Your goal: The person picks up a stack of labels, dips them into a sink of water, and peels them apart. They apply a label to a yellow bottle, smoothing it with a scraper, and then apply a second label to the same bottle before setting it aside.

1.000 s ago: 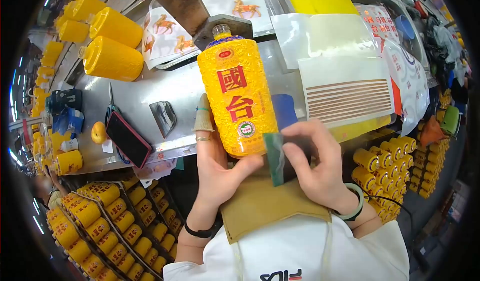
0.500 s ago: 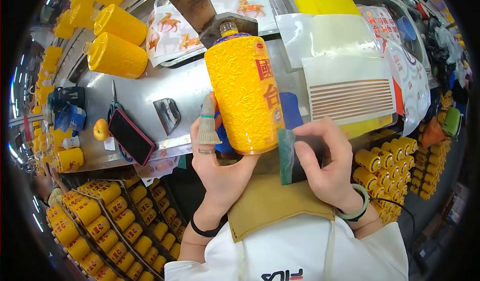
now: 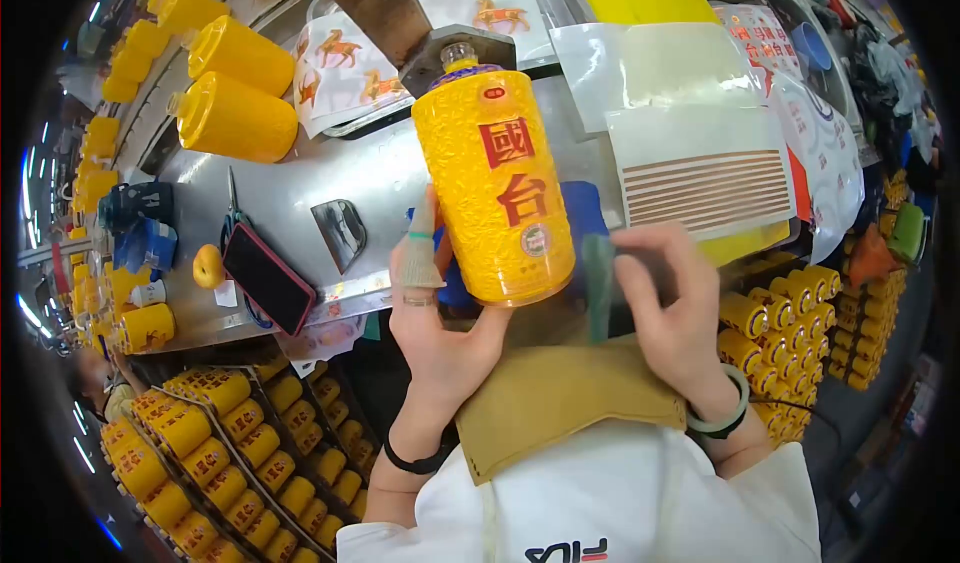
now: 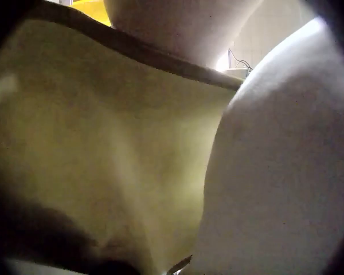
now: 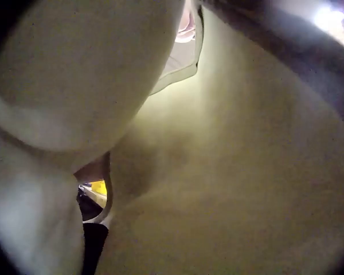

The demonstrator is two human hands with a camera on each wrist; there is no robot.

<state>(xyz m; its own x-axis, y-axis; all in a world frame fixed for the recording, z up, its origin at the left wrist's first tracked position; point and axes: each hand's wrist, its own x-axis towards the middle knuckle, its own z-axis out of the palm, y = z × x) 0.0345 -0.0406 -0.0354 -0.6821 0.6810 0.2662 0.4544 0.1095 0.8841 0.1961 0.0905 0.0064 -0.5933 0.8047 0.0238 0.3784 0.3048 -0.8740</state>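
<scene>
A yellow embossed bottle (image 3: 470,198) with red characters and a round seal leans toward the person, its neck at a metal bracket (image 3: 425,58). My left hand (image 3: 440,348) holds it low on the left side, thumb at the base, a ribbed cot (image 3: 415,263) on one finger; other fingers are hidden behind the bottle. Right of the base, my right hand (image 3: 675,313) pinches a flat green scraper-like piece (image 3: 598,288), blurred, with a small gap between it and the bottle. Both wrist views show mostly tan apron (image 4: 103,132) and skin.
A phone (image 3: 270,278), scissors (image 3: 233,198) and a fruit (image 3: 208,266) lie left on the metal table. Yellow bottles (image 3: 238,118) stand behind them. A striped sheet (image 3: 705,188) lies right, horse-print sheets (image 3: 335,48) at the back. Racked bottles (image 3: 200,443) fill the lower left.
The bottle has turned in my left hand: its characters swung to the right side, then back toward the front. My right hand has moved right with the green piece, away from the bottle's base.
</scene>
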